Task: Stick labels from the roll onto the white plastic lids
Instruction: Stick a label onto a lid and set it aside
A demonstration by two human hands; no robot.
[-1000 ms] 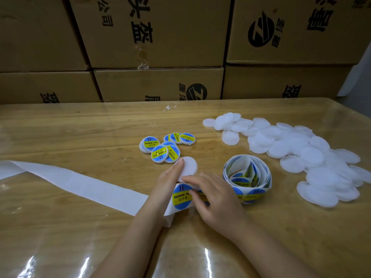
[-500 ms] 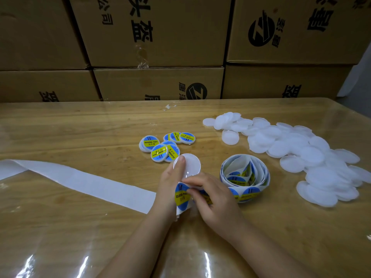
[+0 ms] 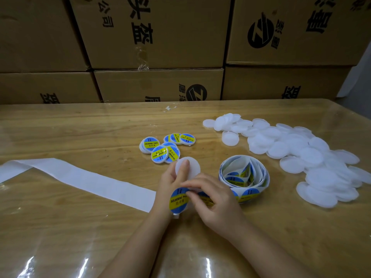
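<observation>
My left hand (image 3: 172,183) holds a blank white lid (image 3: 192,167) upright, one finger lying across its face. Just below it sits a blue and yellow round label (image 3: 177,200) on the backing strip. My right hand (image 3: 212,199) pinches that label's right edge with fingertips. The label roll (image 3: 244,175) is coiled loosely to the right of my hands, with more labels showing on it. A heap of blank white lids (image 3: 301,153) spreads across the right of the table. Several labelled lids (image 3: 166,146) lie in a small cluster behind my hands.
An empty white backing strip (image 3: 80,177) trails left across the wooden table (image 3: 80,227), which is covered in clear film. Stacked cardboard boxes (image 3: 160,37) stand along the far edge. A small white scrap (image 3: 169,108) lies near the boxes.
My left hand has tilted the blank lid up from the table. My right fingers have moved left onto the label's edge.
</observation>
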